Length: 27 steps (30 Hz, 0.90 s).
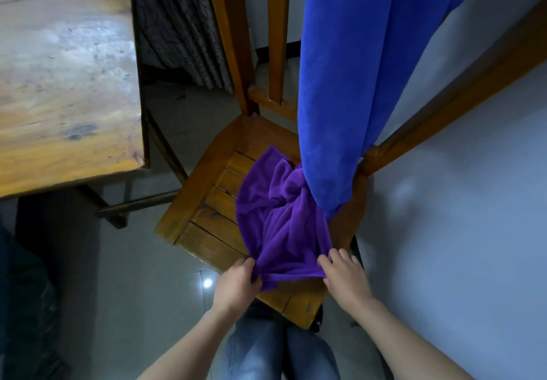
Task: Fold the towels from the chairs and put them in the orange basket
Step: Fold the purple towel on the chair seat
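Plush purple towel (pixel 275 217) lies crumpled on the slatted seat of a wooden chair (pixel 213 202), its fleecy nap gathered into soft ridges that fan from a bunched knot near the seat's back toward the front edge, so its long axis runs from the chair back to the person. The left hand (pixel 236 283) pinches the towel's near left corner, fingers curled shut over the cloth; the right hand (pixel 344 273) grips the near right corner in the same way, knuckles up and fingertips pressed into the fabric. Between the two hands the near hem stretches roughly straight across the front of the seat and hangs slightly over its edge. A blue towel (pixel 355 83), of the same deep fuzzy pile, hangs lengthwise down over the chair's back on the right side, forming a long vertical fold that tapers to a rounded tip touching the purple towel's far right part. The chair is of glossy orange-brown wood, with flat seat boards set in a frame and straight back slats. To the left stands a wooden table (pixel 65 83) with a worn, scratched, varnished top and a chipped corner. Beyond it hangs a dark pleated curtain (pixel 177 24). The floor (pixel 142 261) is of smooth grey tile with a bright reflection. Blue denim jeans (pixel 266 347) show below the forearms.
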Available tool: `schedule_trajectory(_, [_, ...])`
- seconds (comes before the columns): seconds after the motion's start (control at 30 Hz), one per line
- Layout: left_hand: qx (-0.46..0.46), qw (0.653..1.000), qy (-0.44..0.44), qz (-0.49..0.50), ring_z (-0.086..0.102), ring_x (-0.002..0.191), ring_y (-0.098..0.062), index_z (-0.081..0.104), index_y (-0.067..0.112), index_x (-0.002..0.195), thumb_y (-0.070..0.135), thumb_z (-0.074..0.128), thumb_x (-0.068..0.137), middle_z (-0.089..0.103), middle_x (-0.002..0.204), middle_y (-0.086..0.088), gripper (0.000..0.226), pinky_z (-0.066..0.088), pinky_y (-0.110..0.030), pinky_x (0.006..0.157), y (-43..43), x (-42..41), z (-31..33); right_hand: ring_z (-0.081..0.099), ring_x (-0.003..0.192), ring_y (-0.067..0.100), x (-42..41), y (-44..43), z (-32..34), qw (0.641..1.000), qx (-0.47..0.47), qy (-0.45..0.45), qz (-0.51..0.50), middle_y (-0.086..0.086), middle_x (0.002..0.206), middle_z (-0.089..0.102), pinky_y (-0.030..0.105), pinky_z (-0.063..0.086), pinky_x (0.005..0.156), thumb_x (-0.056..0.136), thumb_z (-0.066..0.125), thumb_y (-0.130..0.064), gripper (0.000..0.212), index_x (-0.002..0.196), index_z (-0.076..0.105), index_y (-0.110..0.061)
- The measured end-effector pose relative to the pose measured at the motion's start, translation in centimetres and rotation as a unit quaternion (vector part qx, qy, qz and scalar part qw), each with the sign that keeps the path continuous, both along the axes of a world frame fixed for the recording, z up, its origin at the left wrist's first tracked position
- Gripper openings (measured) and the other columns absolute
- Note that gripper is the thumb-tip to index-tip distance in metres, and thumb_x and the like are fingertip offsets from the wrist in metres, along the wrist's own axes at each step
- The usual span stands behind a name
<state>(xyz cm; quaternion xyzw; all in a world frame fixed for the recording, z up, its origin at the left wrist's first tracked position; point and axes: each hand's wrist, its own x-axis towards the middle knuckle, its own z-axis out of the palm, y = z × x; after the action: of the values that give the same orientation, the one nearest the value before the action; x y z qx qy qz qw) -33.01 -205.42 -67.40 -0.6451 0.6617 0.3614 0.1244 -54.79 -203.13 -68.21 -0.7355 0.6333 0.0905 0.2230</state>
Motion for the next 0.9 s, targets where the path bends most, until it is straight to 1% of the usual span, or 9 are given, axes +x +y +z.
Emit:
schedule_trajectory(0.07, [-0.008,1.0,-0.001,0.008,0.059,0.094,-0.023,0.053,0.015,0.095,0.03,0.053,0.087,0.053,0.094,0.001,0.017,0.037,-0.029,0.065,0.8,0.2,1.2,0.061,0.054,0.015,0.4,0.5,1.3,1.0,0.001,-0.002,0.007,-0.002,0.059,0.06,0.025,0.048,0.043,0.016,0.094,-0.026,0.057,0.066,0.067,-0.02])
schedule_trajectory(0.2, [-0.001,1.0,0.001,0.029,0.059,0.093,-0.022,0.04,0.02,0.083,0.033,0.053,0.087,0.043,0.08,0.006,0.019,0.037,-0.029,0.065,2.3,0.9,3.9,0.06,0.054,0.014,0.7,1.4,4.2,1.0,0.0,0.004,0.023,-0.001,0.059,0.059,0.025,0.048,0.044,0.016,0.093,-0.029,0.058,0.066,0.066,-0.021])
schedule_trajectory(0.3, [-0.002,0.998,0.01,0.057,0.06,0.092,-0.023,0.042,0.02,0.08,0.032,0.054,0.085,0.052,0.086,0.002,0.017,0.042,-0.032,0.068,3.2,1.4,6.5,0.06,0.054,0.016,0.9,1.7,7.3,1.0,0.0,0.007,0.025,0.0,0.059,0.058,0.026,0.048,0.043,0.013,0.092,-0.031,0.057,0.063,0.064,-0.021])
schedule_trajectory(0.53, [-0.035,0.993,0.021,0.108,0.06,0.093,-0.022,0.047,0.02,0.08,0.033,0.052,0.086,0.055,0.09,0.0,0.015,0.043,-0.031,0.07,3.6,2.4,13.6,0.059,0.052,0.014,1.3,0.8,14.5,0.999,0.0,0.031,0.042,-0.003,0.058,0.055,0.023,0.044,0.041,0.012,0.09,-0.037,0.057,0.058,0.059,-0.025])
schedule_trajectory(0.6, [-0.062,0.992,0.024,0.105,0.06,0.092,-0.022,0.055,0.016,0.085,0.034,0.053,0.086,0.057,0.091,-0.001,0.018,0.046,-0.033,0.072,3.4,2.9,16.2,0.061,0.061,0.014,1.5,0.3,18.2,0.997,-0.026,0.043,0.056,-0.005,0.067,0.058,0.022,0.046,0.048,0.025,0.091,-0.039,0.052,0.066,0.061,-0.025])
schedule_trajectory(0.63, [-0.079,0.992,0.024,0.099,0.059,0.092,-0.022,0.058,0.014,0.088,0.034,0.053,0.086,0.059,0.094,-0.002,0.021,0.047,-0.034,0.073,3.0,3.1,17.1,0.062,0.075,0.016,1.4,-0.1,19.6,0.998,-0.022,0.031,0.053,-0.002,0.08,0.06,0.024,0.048,0.059,0.045,0.088,-0.038,0.045,0.078,0.063,-0.022])
schedule_trajectory(0.7, [-0.121,0.989,0.021,0.078,0.058,0.093,-0.02,0.06,0.013,0.092,0.035,0.053,0.087,0.061,0.095,-0.002,0.024,0.045,-0.032,0.072,2.1,3.4,19.5,0.053,0.104,0.018,1.3,-1.2,22.2,0.999,-0.018,0.01,0.034,0.0,0.109,0.055,0.025,0.04,0.08,0.082,0.065,-0.029,0.027,0.106,0.057,-0.018])
schedule_trajectory(0.8, [-0.163,0.982,0.05,0.084,0.055,0.079,-0.014,0.056,0.018,0.087,0.033,0.052,0.09,0.059,0.086,0.004,0.015,0.037,-0.021,0.056,0.3,3.8,23.5,0.049,0.105,0.014,1.4,-3.0,25.5,0.999,-0.034,-0.039,0.001,-0.002,0.113,0.052,0.019,0.029,0.077,0.091,0.054,-0.023,0.02,0.11,0.053,-0.018])
schedule_trajectory(0.9, [-0.202,0.97,0.081,0.105,0.057,0.076,-0.016,0.055,0.019,0.089,0.032,0.052,0.091,0.061,0.083,0.003,0.013,0.04,-0.023,0.057,-1.5,4.4,27.6,0.051,0.099,0.014,1.8,-4.8,29.5,0.996,-0.067,-0.064,-0.018,-0.001,0.108,0.054,0.019,0.031,0.075,0.091,0.054,-0.022,0.016,0.106,0.054,-0.017])
